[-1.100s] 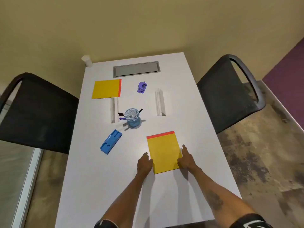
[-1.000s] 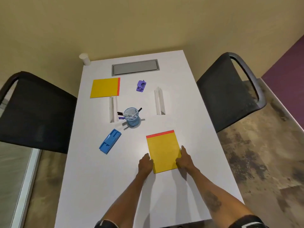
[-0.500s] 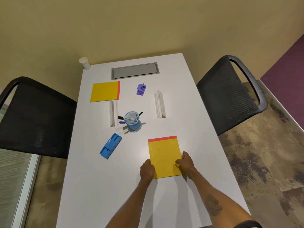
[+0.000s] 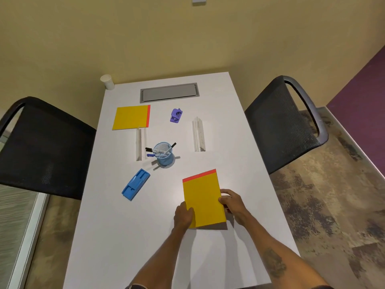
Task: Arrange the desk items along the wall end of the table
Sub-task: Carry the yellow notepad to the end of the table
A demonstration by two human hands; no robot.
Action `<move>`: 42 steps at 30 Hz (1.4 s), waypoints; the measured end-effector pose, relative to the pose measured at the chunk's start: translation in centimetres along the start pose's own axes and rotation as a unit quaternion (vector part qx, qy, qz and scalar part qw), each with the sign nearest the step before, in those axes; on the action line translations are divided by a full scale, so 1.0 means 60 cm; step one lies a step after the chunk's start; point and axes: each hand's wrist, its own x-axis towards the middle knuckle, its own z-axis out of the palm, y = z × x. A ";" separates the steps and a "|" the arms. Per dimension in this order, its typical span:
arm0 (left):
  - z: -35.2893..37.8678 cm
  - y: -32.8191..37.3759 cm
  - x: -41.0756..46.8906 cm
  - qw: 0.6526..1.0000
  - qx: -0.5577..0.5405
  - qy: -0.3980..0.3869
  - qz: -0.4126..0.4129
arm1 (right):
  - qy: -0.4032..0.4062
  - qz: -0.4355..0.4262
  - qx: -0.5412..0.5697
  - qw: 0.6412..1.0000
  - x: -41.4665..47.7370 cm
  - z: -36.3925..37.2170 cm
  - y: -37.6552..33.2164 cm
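A yellow notepad with a red top strip [image 4: 203,199] is raised a little off the white table [image 4: 116,236], casting a shadow under its near edge. My left hand [image 4: 183,215] grips its near left corner and my right hand [image 4: 230,202] grips its right edge. Farther off lie a second yellow notepad [image 4: 131,117], a purple hole punch [image 4: 176,115], a blue mesh pen cup with pens [image 4: 164,154], a blue stapler [image 4: 135,184] and two white upright stands, the left stand [image 4: 141,143] and the right stand [image 4: 198,133].
A grey cable hatch [image 4: 169,92] is set into the table near the wall end. A white paper cup [image 4: 107,81] stands at the far left corner. Black mesh chairs flank the table, the left chair [image 4: 39,149] and the right chair [image 4: 285,119].
Both hands have closed on the near notepad and lifted its near end off the table. The other items have not moved.
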 end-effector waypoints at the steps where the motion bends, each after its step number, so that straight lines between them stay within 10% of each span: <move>1: 0.005 0.004 -0.004 1.000 -0.001 0.003 0.001 | -0.010 -0.006 0.004 1.000 -0.004 -0.008 -0.003; 24: 0.322 0.339 -0.244 0.944 -0.184 0.243 0.129 | 0.000 -0.178 0.106 0.978 -0.152 -0.522 0.018; 42: 0.424 0.708 -0.182 0.895 -0.244 0.266 0.260 | 0.044 -0.241 0.247 0.937 -0.022 -0.830 -0.139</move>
